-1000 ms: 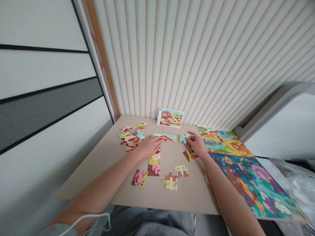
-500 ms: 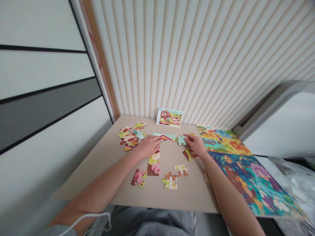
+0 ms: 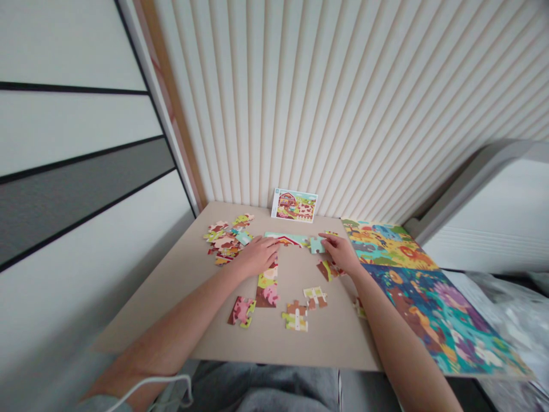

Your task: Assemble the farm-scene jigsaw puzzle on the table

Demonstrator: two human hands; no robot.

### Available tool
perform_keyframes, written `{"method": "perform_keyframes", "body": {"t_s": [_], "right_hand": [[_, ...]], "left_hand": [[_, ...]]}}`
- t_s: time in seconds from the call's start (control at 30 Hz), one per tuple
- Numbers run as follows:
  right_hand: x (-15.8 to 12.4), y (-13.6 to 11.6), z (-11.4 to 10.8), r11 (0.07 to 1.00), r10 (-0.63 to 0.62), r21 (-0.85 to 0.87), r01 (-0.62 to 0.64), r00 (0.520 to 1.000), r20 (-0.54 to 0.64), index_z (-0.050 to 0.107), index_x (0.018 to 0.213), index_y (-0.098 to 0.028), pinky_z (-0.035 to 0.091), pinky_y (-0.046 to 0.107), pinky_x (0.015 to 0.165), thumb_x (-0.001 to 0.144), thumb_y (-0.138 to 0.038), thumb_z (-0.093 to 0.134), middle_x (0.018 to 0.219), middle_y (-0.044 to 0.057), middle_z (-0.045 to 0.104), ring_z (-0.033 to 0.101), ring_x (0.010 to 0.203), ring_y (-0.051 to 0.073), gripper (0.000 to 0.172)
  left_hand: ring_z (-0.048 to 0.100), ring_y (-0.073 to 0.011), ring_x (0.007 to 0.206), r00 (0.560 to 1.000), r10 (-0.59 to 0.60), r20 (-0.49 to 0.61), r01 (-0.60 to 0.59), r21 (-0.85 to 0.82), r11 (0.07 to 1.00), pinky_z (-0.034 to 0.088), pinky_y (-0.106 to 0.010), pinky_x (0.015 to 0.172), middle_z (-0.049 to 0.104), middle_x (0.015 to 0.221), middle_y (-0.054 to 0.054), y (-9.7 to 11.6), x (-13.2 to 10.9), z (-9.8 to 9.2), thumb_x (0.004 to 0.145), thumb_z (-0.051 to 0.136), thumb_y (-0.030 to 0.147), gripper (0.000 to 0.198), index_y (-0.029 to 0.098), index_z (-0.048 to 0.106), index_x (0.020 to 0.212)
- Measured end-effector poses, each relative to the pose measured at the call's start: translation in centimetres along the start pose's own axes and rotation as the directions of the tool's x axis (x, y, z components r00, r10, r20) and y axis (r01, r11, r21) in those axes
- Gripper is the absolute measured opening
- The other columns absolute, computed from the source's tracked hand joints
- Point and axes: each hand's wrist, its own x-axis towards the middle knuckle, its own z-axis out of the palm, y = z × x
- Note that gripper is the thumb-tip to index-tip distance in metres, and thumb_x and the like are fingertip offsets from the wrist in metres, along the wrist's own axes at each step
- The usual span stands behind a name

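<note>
A joined strip of jigsaw pieces (image 3: 291,240) with a red roof runs along the top, and a joined column with a pig (image 3: 267,292) comes down at its left. My left hand (image 3: 259,255) lies flat over the corner where the two meet, fingers stretched out, hiding part of them. At the strip's right end, my right hand (image 3: 339,252) pinches a light blue puzzle piece (image 3: 317,245) by its right side. The piece is up against the strip's end; whether it is locked in I cannot tell.
Loose pieces are heaped (image 3: 227,243) at the left. Nearer me lie a pig piece (image 3: 242,311) and fence pieces (image 3: 295,316). A picture card (image 3: 294,206) leans at the back wall. Two finished puzzles (image 3: 390,245) cover the table's right side, partly under my right forearm.
</note>
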Motion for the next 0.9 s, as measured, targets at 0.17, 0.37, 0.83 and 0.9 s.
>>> {"method": "perform_keyframes", "body": {"t_s": [0.17, 0.37, 0.83, 0.9], "right_hand": [[0.0, 0.1, 0.0, 1.000, -0.005, -0.006, 0.005, 1.000, -0.007, 0.070, 0.126, -0.016, 0.034, 0.025, 0.051, 0.091, -0.050, 0.050, 0.067, 0.000, 0.057, 0.040, 0.054, 0.013, 0.053], [-0.1, -0.1, 0.2, 0.998, -0.008, 0.060, 0.007, 1.000, 0.014, 0.070, 0.123, -0.016, 0.035, 0.024, 0.051, 0.089, -0.049, 0.055, 0.068, 0.000, 0.059, 0.045, 0.056, 0.013, 0.050], [-2.4, -3.6, 1.3, 0.980, 0.035, 0.165, -0.108, 0.919, 0.393, 0.073, 0.114, -0.020, 0.036, 0.024, 0.038, 0.083, -0.057, 0.063, 0.054, -0.002, 0.062, 0.051, 0.040, 0.014, 0.050], [-2.4, -3.6, 1.0, 0.992, 0.009, 0.112, -0.055, 0.928, 0.372, 0.074, 0.114, -0.021, 0.037, 0.025, 0.040, 0.086, -0.058, 0.060, 0.053, 0.000, 0.064, 0.052, 0.041, 0.015, 0.049]], "left_hand": [[0.055, -0.0227, 0.127, 1.000, -0.016, 0.002, 0.016, -0.012, 1.000, 0.041, -0.041, 0.107, 0.062, 0.136, -0.009, 0.1, 0.0, 0.0, 0.100, 0.044, 0.025, 0.035, 0.021, 0.061, 0.130], [0.056, -0.0229, 0.126, 1.000, -0.026, -0.008, 0.025, -0.008, 1.000, 0.040, -0.043, 0.107, 0.063, 0.135, -0.009, 0.0, -0.1, 0.2, 0.100, 0.043, 0.026, 0.036, 0.021, 0.060, 0.131], [0.058, -0.0245, 0.121, 1.000, -0.030, -0.007, 0.030, -0.015, 0.999, 0.041, -0.043, 0.105, 0.064, 0.133, -0.010, 0.0, 0.1, -0.6, 0.098, 0.045, 0.021, 0.036, 0.018, 0.062, 0.130], [0.059, -0.0241, 0.120, 1.000, -0.029, -0.005, 0.029, -0.016, 0.999, 0.042, -0.042, 0.105, 0.065, 0.132, -0.010, 0.0, 0.1, -0.7, 0.099, 0.045, 0.021, 0.035, 0.018, 0.062, 0.129]]}}
